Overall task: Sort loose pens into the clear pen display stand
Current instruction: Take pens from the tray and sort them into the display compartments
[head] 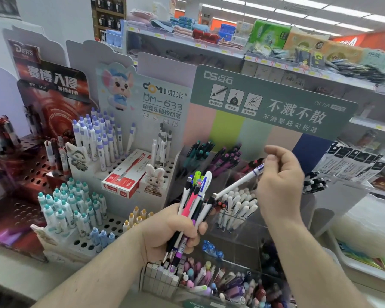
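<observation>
We've got a fistful of loose pens [192,207] clenched upright in our left hand [173,230], tips down, caps fanned out above the knuckles. Our right hand [280,185] has one white pen [238,182] pinched at its blue-printed end, the grip tight between thumb and fingers, and the pen slants down-left with its far tip just beside the bundle.

So we're mid-sort, by the look of it: one pen singled out, the rest waiting. The clear pen display stand [238,227] sits right below and behind both hands, and the compartment of matching white pens [238,207] lies directly under the slanted one. That looks like its home. The next move, we'd judge, calls for swinging the pen upright and lowering it straight into that pocket.

Room is tight here. The clear walls are hard to read, and the white pens already crowd their pocket, so we need a gap among the caps. The left fist hangs over the front compartments of mixed pastel pens [209,283], so we'd keep it clear of the drop. To the left, the white peg-hole rack [111,225] and the red pen box [125,176] stand well apart. Above the stand there's open air for the right hand.
</observation>
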Available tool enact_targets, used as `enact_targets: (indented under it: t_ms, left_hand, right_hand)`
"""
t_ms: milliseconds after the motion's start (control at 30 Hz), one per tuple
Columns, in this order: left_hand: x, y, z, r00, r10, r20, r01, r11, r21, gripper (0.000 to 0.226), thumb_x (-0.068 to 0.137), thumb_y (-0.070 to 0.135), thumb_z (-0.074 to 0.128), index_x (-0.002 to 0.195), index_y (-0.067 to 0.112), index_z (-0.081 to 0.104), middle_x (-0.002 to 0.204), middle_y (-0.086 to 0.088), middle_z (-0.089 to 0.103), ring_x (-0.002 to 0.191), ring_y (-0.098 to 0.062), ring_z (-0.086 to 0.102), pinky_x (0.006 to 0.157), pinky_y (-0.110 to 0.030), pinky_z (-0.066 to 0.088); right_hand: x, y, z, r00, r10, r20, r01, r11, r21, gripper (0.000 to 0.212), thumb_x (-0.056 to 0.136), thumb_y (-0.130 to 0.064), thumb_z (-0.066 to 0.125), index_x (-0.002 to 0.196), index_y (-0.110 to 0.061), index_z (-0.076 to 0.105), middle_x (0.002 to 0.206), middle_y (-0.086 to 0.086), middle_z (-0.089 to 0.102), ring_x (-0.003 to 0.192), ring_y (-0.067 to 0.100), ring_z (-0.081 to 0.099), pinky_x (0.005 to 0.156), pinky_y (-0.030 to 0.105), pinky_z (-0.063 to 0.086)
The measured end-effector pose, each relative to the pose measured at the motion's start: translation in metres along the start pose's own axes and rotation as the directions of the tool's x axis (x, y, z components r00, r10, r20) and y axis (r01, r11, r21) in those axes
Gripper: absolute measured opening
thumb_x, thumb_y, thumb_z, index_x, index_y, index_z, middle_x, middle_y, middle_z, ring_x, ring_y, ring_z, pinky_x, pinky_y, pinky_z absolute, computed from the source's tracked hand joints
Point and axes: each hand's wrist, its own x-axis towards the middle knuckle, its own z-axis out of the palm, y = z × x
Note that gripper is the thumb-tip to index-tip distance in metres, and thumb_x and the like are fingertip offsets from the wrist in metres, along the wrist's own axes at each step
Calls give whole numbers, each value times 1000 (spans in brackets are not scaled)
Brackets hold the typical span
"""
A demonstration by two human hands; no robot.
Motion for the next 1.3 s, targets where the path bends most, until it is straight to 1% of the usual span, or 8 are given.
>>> enact_targets:
  t_ms: [233,333,500,600,833,967,1100,1300]
  left_hand:
    - [4,6,3,981,27,-190,4,987,159,36,65,-5,58,99,3,48,75,-9,58,56,-18,50,53,-28,43]
    - [7,5,6,956,77,-282,42,919,392,36,63,3,64,98,2,60,82,-16,65,75,-34,65,73,-40,58]
    - [5,7,14,945,91,-315,98,838,536,24,78,1,67,100,10,62,70,5,60,67,-8,59,67,-19,50]
    - [3,8,13,951,53,-305,127,832,540,26,75,3,69,100,12,63,78,0,64,73,-13,62,73,-24,53]
    - [-6,2,5,951,-40,-307,138,942,305,27,79,-12,62,101,3,57,80,-8,62,67,-16,59,63,-27,51]
    - [-6,-5,0,929,67,-365,-93,994,-53,31,69,-1,64,99,0,57,73,-8,53,54,-15,46,52,-26,41]
    - [-3,-1,3,916,155,-370,-295,885,-360,28,76,11,62,104,8,57,73,-3,54,47,-11,44,47,-21,37]
    - [2,-1,10,945,178,-274,-268,902,-338,30,71,15,78,94,5,61,72,-4,56,47,-10,46,47,-21,39]
  right_hand:
    - [-2,-8,0,918,104,382,-72,993,-98,22,104,-16,49,110,-19,70,49,-18,50,45,3,38,48,22,34]
    - [-13,-10,11,843,167,511,-93,981,-167,16,102,-20,54,102,-23,70,46,-20,51,44,0,44,54,22,37]
    - [-22,-10,16,796,244,554,-171,969,-181,10,98,-21,62,97,-18,71,49,-10,50,39,9,44,43,23,39]
    - [-22,-12,14,797,256,547,-182,965,-188,8,97,-19,64,92,-19,70,50,-8,56,42,11,52,45,23,43]
    - [1,-18,-11,854,288,433,-298,953,-46,18,100,-9,56,84,-11,64,51,-3,55,40,12,49,37,20,39]
    - [5,-13,-27,870,334,363,-410,899,154,21,101,-9,52,83,-8,62,64,6,56,41,8,45,38,16,39]
    - [-6,-1,-30,844,375,384,-471,861,194,20,101,-9,51,84,-7,61,68,8,56,44,9,47,41,17,42]
    - [-13,4,-26,848,367,384,-474,849,235,21,102,-7,48,85,-7,60,64,3,57,46,10,47,43,18,43]
